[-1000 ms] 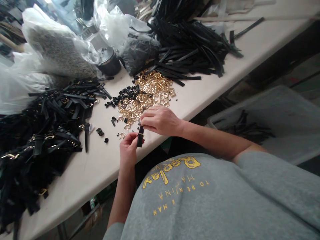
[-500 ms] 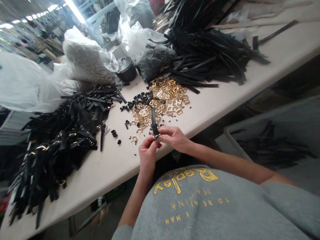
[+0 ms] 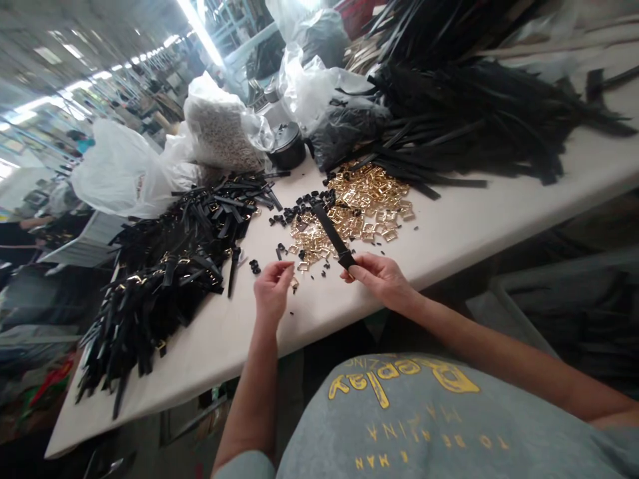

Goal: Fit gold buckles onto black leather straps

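My right hand [image 3: 382,278] pinches the near end of a short black strap [image 3: 330,231], whose free end points up and away over the gold buckles [image 3: 369,193]. A small black loop sits around the strap close to my fingers. To the left, apart from the strap, my left hand [image 3: 272,289] has thumb and fingertips pressed together above the table; whether a small piece is between them I cannot make out. Several black loops [image 3: 255,267] lie just beyond it, and more are heaped beside the buckles [image 3: 309,203].
On the left lies a big pile of black straps with buckles [image 3: 170,266]. Loose long black strips [image 3: 479,126] cover the back right of the table [image 3: 210,346]. Filled plastic bags [image 3: 219,126] and a black round container [image 3: 288,148] stand behind. A pale bin [image 3: 529,313] is below the right edge.
My left hand has come off the strap and moved left. My right hand keeps the strap, now tilted with its far end to the left. The view has shifted.
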Tool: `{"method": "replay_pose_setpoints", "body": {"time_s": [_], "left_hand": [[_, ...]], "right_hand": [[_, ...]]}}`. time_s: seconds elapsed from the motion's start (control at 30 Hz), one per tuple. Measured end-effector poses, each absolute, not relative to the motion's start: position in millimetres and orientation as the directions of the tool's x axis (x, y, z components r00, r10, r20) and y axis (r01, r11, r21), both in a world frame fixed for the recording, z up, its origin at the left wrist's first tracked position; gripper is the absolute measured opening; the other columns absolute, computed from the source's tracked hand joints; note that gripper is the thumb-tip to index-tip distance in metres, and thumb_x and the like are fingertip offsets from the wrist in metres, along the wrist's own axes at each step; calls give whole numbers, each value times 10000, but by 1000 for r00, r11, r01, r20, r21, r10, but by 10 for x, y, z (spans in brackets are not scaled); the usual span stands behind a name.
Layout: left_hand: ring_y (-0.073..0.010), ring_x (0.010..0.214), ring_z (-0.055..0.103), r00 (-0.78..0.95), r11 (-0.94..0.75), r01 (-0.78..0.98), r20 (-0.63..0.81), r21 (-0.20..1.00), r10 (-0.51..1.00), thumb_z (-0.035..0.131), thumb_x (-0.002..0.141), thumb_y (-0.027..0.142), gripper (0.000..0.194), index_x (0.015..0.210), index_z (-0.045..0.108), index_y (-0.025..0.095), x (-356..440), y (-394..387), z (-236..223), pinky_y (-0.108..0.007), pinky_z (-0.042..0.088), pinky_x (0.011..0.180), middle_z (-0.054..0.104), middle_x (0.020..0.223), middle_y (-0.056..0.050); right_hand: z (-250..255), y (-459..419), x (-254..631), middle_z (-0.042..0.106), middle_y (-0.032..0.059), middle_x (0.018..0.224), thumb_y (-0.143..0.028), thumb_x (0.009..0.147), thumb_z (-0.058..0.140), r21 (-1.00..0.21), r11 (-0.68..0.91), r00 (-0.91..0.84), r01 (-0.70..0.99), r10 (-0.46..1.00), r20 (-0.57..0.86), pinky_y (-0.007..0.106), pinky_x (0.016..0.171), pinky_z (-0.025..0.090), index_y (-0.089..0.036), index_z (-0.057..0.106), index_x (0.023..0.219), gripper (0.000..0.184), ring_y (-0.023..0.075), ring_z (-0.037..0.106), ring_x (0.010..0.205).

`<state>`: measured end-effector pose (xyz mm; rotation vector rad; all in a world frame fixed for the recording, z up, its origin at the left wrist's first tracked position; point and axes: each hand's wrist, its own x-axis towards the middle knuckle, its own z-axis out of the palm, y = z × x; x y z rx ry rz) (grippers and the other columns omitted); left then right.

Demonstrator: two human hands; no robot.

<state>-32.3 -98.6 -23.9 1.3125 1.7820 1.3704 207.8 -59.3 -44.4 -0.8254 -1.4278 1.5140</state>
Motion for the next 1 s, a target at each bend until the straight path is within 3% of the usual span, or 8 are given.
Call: {"method": "replay_pose_setpoints", "body": {"time_s": [0.17, 0.27, 0.37, 0.53, 0.7, 0.77, 0.83, 1.0], "left_hand": [[-206, 802, 644, -186, 29, 864, 266, 503, 946, 665, 787, 236, 102, 837, 752, 219, -878, -501, -183, -319, 486, 752, 696, 890, -56], [-245, 859, 655, -139, 79, 946, 172, 314, 975, 662, 783, 214, 106, 834, 755, 214, -949, -305, -206, -362, 474, 835, 708, 942, -78], [-271, 897, 655, -121, 89, 969, 128, 228, 984, 665, 781, 227, 106, 828, 758, 211, -964, -195, -226, -379, 466, 867, 714, 970, -96], [-274, 892, 647, -141, 90, 960, 184, 264, 973, 656, 765, 267, 94, 753, 725, 204, -906, -191, -185, -387, 455, 872, 717, 916, -102], [-189, 653, 611, -293, 142, 612, 56, 778, 955, 652, 762, 501, 309, 734, 664, 193, -620, -476, -254, -317, 479, 679, 664, 688, -27], [-169, 601, 585, -317, 173, 491, -9, 854, 948, 650, 757, 558, 366, 740, 649, 193, -528, -612, -313, -291, 466, 619, 626, 639, -3], [-162, 595, 571, -340, 184, 583, 32, 791, 940, 658, 770, 518, 324, 723, 648, 198, -495, -705, -350, -290, 463, 630, 609, 638, 5], [-184, 732, 628, -291, 153, 881, 257, 448, 922, 665, 786, 351, 149, 751, 705, 212, -538, -676, -303, -328, 480, 797, 680, 849, -35]], "right_hand": [[-506, -598, 2087, 721, 52, 735, -464, 858, 645, -994, 51, -424, -102, 901, 90, 269, 600, 539, -167, 630, 787, 305, 135, 651, 598], [-504, -612, 2079, 713, 47, 722, -451, 858, 640, -993, 75, -427, -91, 898, 107, 257, 581, 530, -166, 624, 787, 294, 127, 641, 583], [-500, -616, 2080, 709, 44, 717, -460, 859, 637, -993, 74, -426, -93, 899, 107, 248, 567, 525, -165, 616, 791, 303, 121, 635, 574], [-515, -613, 2076, 698, 35, 705, -466, 860, 645, -994, 63, -436, -94, 894, 98, 232, 556, 515, -164, 602, 780, 315, 105, 619, 560], [-538, -610, 2051, 679, 23, 673, -498, 863, 636, -994, 43, -450, -102, 889, 85, 230, 553, 517, -167, 594, 765, 348, 100, 608, 547], [-546, -610, 2049, 676, 26, 673, -499, 871, 627, -994, 55, -443, -94, 892, 92, 228, 555, 513, -166, 593, 761, 352, 101, 610, 551], [-554, -612, 2052, 677, 26, 675, -494, 876, 625, -994, 77, -429, -83, 897, 105, 230, 558, 511, -168, 589, 762, 347, 103, 613, 556], [-561, -626, 2045, 676, 22, 676, -473, 883, 623, -993, 101, -422, -59, 899, 116, 234, 562, 505, -174, 584, 770, 322, 108, 616, 564]]}}
